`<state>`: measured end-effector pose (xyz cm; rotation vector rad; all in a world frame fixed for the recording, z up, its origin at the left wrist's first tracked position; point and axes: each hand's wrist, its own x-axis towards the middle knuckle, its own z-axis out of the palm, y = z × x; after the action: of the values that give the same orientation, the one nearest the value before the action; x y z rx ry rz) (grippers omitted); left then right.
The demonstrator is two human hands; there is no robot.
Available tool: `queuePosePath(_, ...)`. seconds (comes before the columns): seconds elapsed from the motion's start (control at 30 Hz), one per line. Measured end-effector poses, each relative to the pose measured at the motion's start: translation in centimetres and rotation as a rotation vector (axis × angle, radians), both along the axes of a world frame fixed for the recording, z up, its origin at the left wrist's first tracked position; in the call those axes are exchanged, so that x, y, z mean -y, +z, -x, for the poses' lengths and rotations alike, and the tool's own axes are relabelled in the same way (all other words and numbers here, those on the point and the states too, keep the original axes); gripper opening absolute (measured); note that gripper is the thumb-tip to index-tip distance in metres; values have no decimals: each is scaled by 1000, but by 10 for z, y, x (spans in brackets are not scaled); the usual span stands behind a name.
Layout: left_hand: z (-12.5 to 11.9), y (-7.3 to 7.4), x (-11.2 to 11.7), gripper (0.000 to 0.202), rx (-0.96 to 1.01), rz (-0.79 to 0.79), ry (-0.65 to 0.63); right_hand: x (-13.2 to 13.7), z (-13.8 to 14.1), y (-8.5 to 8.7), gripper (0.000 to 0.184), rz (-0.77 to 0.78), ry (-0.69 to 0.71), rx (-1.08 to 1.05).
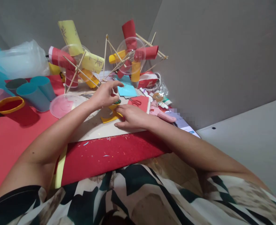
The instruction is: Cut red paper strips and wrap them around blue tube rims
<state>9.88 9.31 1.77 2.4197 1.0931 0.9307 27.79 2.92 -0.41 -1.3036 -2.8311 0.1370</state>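
1. Your right hand (133, 116), nearer, is lying open on the yellow paper (110, 117) to its left, partly hiding the long axis.
2. Your left hand (106, 94) is hovering just beyond, thumb and forefinger parted.

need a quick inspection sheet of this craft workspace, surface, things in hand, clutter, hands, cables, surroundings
surface: pale board on red cloth, paper scraps on the cloth
things in hand: yellow paper piece on the board, touched by the right hand
clutter: blue paper tubes, red-handled scissors, pink glue gun
hands: right laid flat; left hand curved, thumb and forefinger apart, grip on the green item unclear
cables: white loop, possibly a cord, cannot tell
surroundings: grey wall behind
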Motion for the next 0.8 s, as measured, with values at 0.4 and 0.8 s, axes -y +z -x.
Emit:
queuePosePath(0.4,-2,-6,8,50,-82,68,-12,-11,20,7,33,19,92,187)
queuePosePath(0.8,0,-1,13,50,-106,264,-81,-8,52,17,36,15,251,204)
